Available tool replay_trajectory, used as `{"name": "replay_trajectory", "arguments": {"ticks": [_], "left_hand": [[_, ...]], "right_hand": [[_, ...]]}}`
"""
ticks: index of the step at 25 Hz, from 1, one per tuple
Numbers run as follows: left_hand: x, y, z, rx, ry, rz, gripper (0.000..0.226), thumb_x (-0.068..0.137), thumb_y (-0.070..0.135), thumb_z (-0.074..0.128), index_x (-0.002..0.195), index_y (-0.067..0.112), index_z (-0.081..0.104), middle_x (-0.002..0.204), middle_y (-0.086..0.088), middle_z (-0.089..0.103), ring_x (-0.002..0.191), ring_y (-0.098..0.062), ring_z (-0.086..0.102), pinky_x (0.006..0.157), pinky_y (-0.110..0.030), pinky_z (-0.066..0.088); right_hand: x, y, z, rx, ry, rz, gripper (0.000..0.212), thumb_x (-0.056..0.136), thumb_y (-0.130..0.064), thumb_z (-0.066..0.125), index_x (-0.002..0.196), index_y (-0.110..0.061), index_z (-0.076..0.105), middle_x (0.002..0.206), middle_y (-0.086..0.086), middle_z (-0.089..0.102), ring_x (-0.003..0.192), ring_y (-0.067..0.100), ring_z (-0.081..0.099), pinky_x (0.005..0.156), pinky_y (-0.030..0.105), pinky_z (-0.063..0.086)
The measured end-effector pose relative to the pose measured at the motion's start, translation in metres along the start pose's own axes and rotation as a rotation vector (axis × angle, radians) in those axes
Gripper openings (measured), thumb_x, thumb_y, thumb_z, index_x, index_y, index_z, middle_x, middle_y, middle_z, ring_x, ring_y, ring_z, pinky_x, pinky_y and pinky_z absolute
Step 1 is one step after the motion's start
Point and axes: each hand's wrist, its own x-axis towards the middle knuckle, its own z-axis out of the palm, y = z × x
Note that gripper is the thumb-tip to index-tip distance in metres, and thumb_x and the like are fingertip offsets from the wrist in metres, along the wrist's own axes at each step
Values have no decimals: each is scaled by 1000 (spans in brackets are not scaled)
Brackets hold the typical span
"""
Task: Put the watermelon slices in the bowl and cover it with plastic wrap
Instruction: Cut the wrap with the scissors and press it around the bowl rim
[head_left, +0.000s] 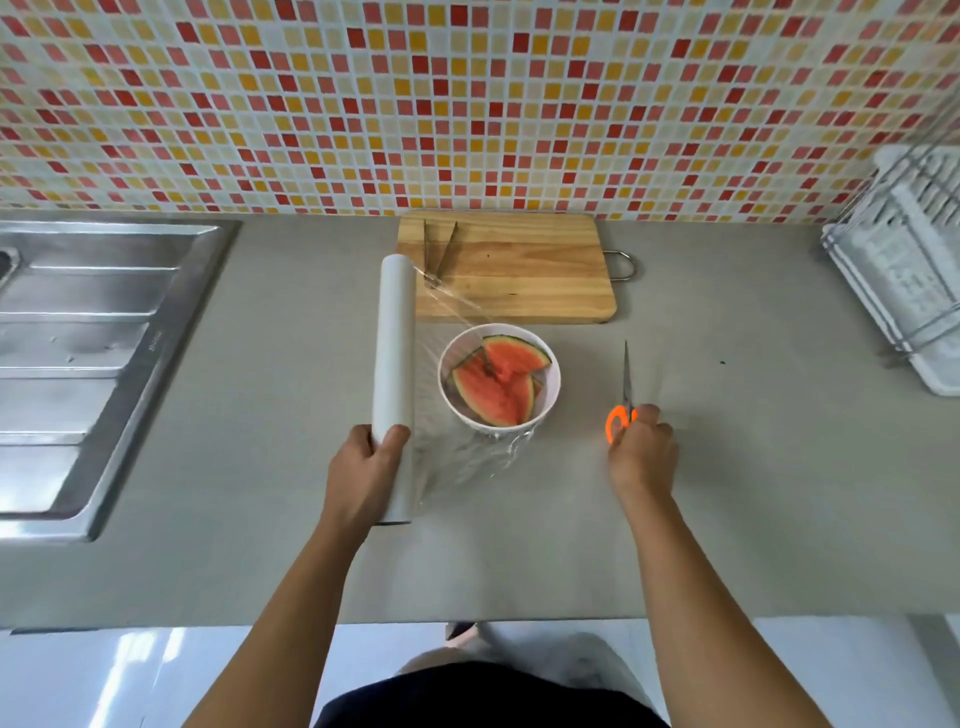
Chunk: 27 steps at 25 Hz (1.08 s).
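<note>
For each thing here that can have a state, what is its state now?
bowl: holds the watermelon slices, film stretched across
plastic wrap roll: partly unrolled, uncut
scissors: blades closed, on the counter
left hand: grips the roll
right hand: on the scissors handle
tongs: open, on the cutting board

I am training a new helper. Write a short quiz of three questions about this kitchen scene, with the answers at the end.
1. True or false: the red watermelon slices already lie in the round white bowl.
2. What does the left hand hold?
A. the white roll of plastic wrap
B. a knife
C. the bowl
3. Name the tool whose handle the right hand closes its grip on.

Key
1. True. Clear film stretches from the roll across the bowl.
2. A
3. The orange-handled scissors, with blades pointing toward the wooden cutting board on the grey counter.
</note>
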Motion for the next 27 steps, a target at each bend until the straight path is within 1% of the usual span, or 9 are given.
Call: {"name": "replay_trajectory", "arguments": {"ticks": [2, 4, 6, 9, 11, 13, 18, 22, 27], "left_hand": [[0, 2, -2, -52, -59, -35, 31, 72, 51, 55, 82, 21, 54, 83, -3, 56, 70, -18, 55, 46, -29, 46], [2, 5, -6, -135, -123, -80, 25, 81, 46, 60, 86, 21, 56, 89, -6, 55, 74, -22, 58, 40, -29, 49], [1, 6, -12, -145, -166, -96, 29, 86, 46, 58, 93, 17, 58, 93, -8, 55, 77, -26, 59, 42, -32, 51], [-3, 9, -17, -141, -195, -81, 35, 90, 43, 54, 107, 13, 56, 97, -11, 57, 78, -27, 60, 44, -33, 52], [-5, 13, -17, -158, -203, -66, 37, 93, 41, 52, 113, 10, 54, 97, -12, 57, 78, -27, 60, 45, -34, 52], [-10, 15, -15, -165, -196, -59, 37, 94, 39, 51, 113, 8, 54, 95, -11, 56, 75, -26, 58, 43, -32, 50], [-17, 12, -17, -166, -170, -39, 41, 94, 40, 51, 113, 3, 56, 97, -16, 56, 81, -31, 58, 49, -36, 53], [-24, 4, -18, -263, -258, -73, 40, 95, 40, 50, 110, 3, 57, 94, -15, 59, 72, -28, 61, 42, -33, 52], [-20, 3, -23, -290, -318, -94, 40, 95, 40, 50, 113, 5, 54, 98, -13, 59, 78, -28, 62, 45, -36, 54]], "right_hand": [[-12, -4, -6, 140, -6, -82, 33, 95, -16, 41, 124, 1, 42, 110, 31, 53, 102, 44, 52, 79, 39, 38], [-28, -10, -9, 298, -37, -212, 37, 94, -11, 40, 131, -5, 41, 110, 24, 55, 101, 38, 52, 72, 28, 32], [-43, -20, -9, 454, -93, -307, 38, 94, -12, 43, 131, -11, 43, 109, 16, 60, 98, 30, 56, 72, 23, 32], [-66, -38, -7, 644, -290, -368, 38, 92, -15, 49, 130, -19, 46, 98, 1, 63, 86, 14, 59, 72, 21, 41], [-82, -49, -4, 758, -430, -378, 35, 90, -14, 51, 121, -30, 51, 85, -11, 61, 77, 4, 58, 72, 16, 43], [-97, -55, 0, 832, -526, -359, 32, 87, -14, 55, 105, -40, 54, 78, -15, 62, 75, 2, 59, 76, 19, 43], [-128, -55, 13, 834, -539, -289, 34, 82, -14, 64, 112, -27, 56, 84, -8, 65, 82, 12, 63, 82, 28, 48], [-161, -40, 17, 792, -602, -270, 29, 84, -15, 63, 109, -25, 52, 76, -16, 61, 70, -1, 59, 75, 20, 44], [-200, -18, 21, 763, -775, -189, 33, 87, -21, 61, 119, -19, 51, 80, -8, 61, 71, 4, 57, 71, 20, 45]]}}
